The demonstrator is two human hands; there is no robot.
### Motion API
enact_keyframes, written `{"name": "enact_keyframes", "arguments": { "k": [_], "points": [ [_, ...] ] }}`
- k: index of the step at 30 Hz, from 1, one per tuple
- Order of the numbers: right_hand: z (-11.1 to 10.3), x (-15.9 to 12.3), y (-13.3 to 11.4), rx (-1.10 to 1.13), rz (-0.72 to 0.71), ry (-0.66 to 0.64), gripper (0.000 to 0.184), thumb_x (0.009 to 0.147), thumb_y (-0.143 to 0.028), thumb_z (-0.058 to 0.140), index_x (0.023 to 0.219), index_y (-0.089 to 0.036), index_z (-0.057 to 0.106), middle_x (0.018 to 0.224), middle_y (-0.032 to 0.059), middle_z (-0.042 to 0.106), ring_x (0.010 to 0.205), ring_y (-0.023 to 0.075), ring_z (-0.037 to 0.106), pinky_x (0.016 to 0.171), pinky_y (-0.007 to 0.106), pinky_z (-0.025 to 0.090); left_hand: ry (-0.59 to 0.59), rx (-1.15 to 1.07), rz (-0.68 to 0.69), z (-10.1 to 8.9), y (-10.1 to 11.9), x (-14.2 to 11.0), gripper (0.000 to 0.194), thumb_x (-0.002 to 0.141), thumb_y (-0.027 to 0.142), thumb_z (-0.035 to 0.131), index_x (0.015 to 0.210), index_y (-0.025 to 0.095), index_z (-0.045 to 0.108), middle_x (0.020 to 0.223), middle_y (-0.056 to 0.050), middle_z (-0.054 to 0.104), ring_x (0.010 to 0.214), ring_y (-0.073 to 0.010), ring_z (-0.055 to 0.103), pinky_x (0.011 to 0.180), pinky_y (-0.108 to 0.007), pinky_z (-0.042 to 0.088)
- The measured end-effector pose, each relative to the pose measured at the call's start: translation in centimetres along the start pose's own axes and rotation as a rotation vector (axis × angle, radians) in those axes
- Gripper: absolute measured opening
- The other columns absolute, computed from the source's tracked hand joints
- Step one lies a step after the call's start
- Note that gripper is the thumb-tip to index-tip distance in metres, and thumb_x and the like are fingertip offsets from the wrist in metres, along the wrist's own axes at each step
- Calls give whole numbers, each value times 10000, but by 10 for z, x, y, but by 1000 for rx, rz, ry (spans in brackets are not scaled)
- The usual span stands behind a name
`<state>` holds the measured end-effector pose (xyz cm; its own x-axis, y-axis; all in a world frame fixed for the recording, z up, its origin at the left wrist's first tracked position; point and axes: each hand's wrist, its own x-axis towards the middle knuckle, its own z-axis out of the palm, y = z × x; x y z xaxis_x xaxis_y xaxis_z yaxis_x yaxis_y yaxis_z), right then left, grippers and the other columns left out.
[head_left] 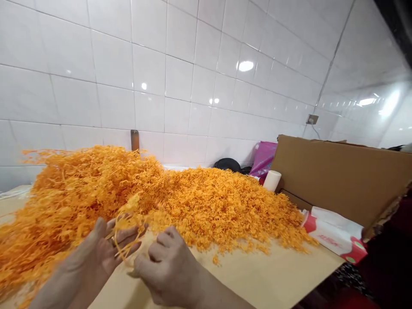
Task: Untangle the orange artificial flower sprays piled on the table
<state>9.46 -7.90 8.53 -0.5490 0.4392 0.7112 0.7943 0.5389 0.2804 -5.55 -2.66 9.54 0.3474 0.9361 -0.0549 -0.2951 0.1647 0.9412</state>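
Observation:
My left hand (pixel 102 254) is palm up with its fingers stretched out and apart. A sprig of thin orange, plastic-looking strands (pixel 120 244) lies across its palm and fingers. Just to the right, my right hand (pixel 172 268) is closed in a pinch beside the strands' lower ends; what its fingertips hold is hidden. Behind the left hand rises a tall heap of long, branching orange sprigs (pixel 71 193). A lower heap of short, curly orange pieces (pixel 222 201) spreads behind and to the right of my right hand.
The tan tabletop (pixel 257 270) runs toward the front. On the right stand a large cardboard box (pixel 341 180), a white roll (pixel 272 181) and a red-and-white packet (pixel 334 234). A purple bag (pixel 264 156) and a black round object (pixel 228 164) sit by the tiled wall (pixel 180 77).

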Motion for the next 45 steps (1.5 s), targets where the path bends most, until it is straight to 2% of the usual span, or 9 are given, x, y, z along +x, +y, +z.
{"name": "enact_keyframes", "arguments": {
  "k": [4,10,14,19,24,28,36,41,45],
  "points": [
    [0,-10,-14,-17,-108,-37,137,801,-257,427,817,-163,527,645,20,487,653,154,455,614,327,360,102,-155,-131,21,23,-10,156,618,249,589,770,237,622,840,-46,636,781,-200,601,672,-311,510],
    [-2,-35,-19,177,-58,142,432,777,-237,483,1187,-142,385,1105,153,476,1106,249,379,836,394,383,320,-236,197,17,51,-4,122,734,172,476,737,182,598,708,-7,576,637,-108,573,543,-239,515],
    [14,-52,-14,205,-137,-178,446,791,-336,446,1208,-185,397,1255,111,406,1185,258,299,927,444,307,358,-237,274,6,59,3,95,731,200,501,729,164,589,733,-2,582,634,-107,576,539,-250,516],
    [51,-59,29,112,80,-459,393,827,-419,358,1175,-264,454,1299,26,384,1230,232,233,998,487,134,102,-169,36,2,35,19,178,738,289,514,792,130,574,760,-64,608,645,-153,602,560,-275,502],
    [79,-69,105,-131,313,-463,334,852,-322,336,1129,-266,513,1301,58,381,1230,268,222,962,539,95,-201,-234,-175,6,-14,43,262,717,318,550,909,140,546,784,-73,611,635,-173,608,575,-299,481],
    [97,-74,139,-285,418,-508,352,854,-325,311,1164,-301,476,1329,38,339,1228,265,212,950,539,102,-337,-289,-211,0,-51,58,355,651,195,626,988,169,518,864,-77,604,743,-198,611,672,-332,462],
    [121,-68,136,-251,533,-593,401,848,-396,260,1206,-324,426,1364,32,264,1246,299,132,938,552,62,-266,-303,-194,-20,-76,78,339,632,130,628,955,141,525,830,-84,600,723,-181,601,584,-283,455],
    [102,-47,114,-153,505,-617,388,799,-426,377,1159,-321,476,1368,70,223,1227,334,153,921,538,123,-285,-334,-210,-16,-81,83,304,643,116,594,936,139,515,761,-78,619,693,-188,610,569,-272,449],
    [74,-29,97,-122,434,-446,312,795,-328,430,1079,-277,547,1362,85,204,1188,287,241,922,440,207,-203,-310,-199,-16,-78,82,310,657,148,589,957,155,512,819,-77,627,679,-166,609,542,-241,436]
  ]
}}
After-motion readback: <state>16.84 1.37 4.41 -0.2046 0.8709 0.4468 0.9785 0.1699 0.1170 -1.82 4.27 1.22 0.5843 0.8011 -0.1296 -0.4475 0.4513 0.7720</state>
